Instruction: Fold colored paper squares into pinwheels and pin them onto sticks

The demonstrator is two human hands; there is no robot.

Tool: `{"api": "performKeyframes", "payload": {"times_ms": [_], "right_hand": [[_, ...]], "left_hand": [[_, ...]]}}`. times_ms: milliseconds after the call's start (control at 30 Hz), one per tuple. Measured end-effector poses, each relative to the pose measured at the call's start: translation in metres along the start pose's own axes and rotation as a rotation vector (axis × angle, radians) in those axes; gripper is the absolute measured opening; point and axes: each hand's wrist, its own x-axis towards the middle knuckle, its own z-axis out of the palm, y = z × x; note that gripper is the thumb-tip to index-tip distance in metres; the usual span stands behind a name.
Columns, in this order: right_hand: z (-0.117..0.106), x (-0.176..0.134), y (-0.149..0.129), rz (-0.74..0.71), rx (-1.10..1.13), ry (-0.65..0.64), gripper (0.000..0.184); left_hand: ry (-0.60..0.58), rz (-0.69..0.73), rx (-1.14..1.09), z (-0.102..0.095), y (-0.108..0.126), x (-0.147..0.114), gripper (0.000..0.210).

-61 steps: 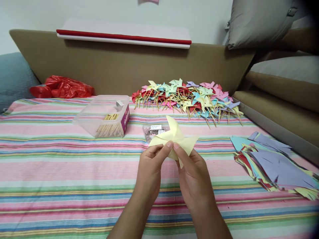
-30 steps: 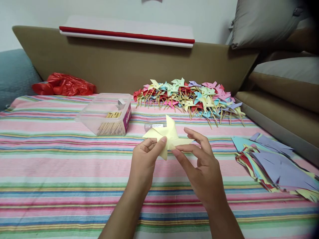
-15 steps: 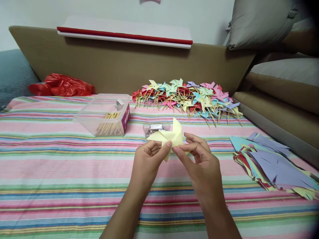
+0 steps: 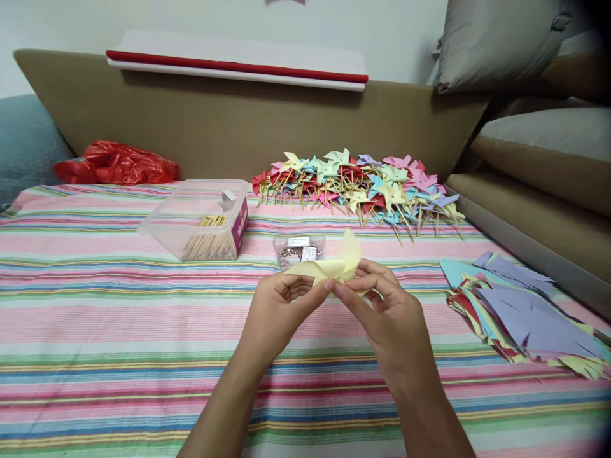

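Note:
A pale yellow paper pinwheel is held between my two hands above the striped cloth. My left hand pinches its near edge, thumb on top and fingers curled underneath. From the other side my right hand grips it too, its thumb tip close to the left thumb. The pinwheel is tilted, with one blade standing up at the right. Just behind it lies a clear pack of small dark metal pieces with white labels. Whether a pin or stick is at the pinwheel's centre is hidden by my fingers.
Behind, a clear plastic box holds wooden sticks. Finished pinwheels on sticks are heaped at the back. Cut coloured paper sheets are stacked at right, near a sofa. A red plastic bag lies at the back left.
The pinwheel has tipped from facing me to lying flatter. My thumbs have come closer together at its near edge, and more of the clear pack behind shows.

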Motion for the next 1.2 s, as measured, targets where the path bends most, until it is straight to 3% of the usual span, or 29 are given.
{"api": "performKeyframes", "payload": {"times_ms": [367, 567, 1000, 1200], "right_hand": [[-0.001, 0.000, 0.003, -0.149, -0.123, -0.008, 0.015], [0.001, -0.001, 0.001, -0.100, -0.065, -0.013, 0.016], [0.003, 0.000, 0.008, -0.205, -0.137, -0.012, 0.014], [0.003, 0.001, 0.002, -0.041, 0.010, 0.021, 0.036]], "left_hand": [[0.097, -0.061, -0.125, 0.006, -0.001, 0.002, 0.029], [0.085, -0.092, -0.275, 0.006, -0.005, 0.002, 0.024], [0.154, -0.064, -0.147, 0.008, -0.002, 0.001, 0.028], [0.087, -0.065, -0.103, 0.004, -0.004, 0.000, 0.032]]}}
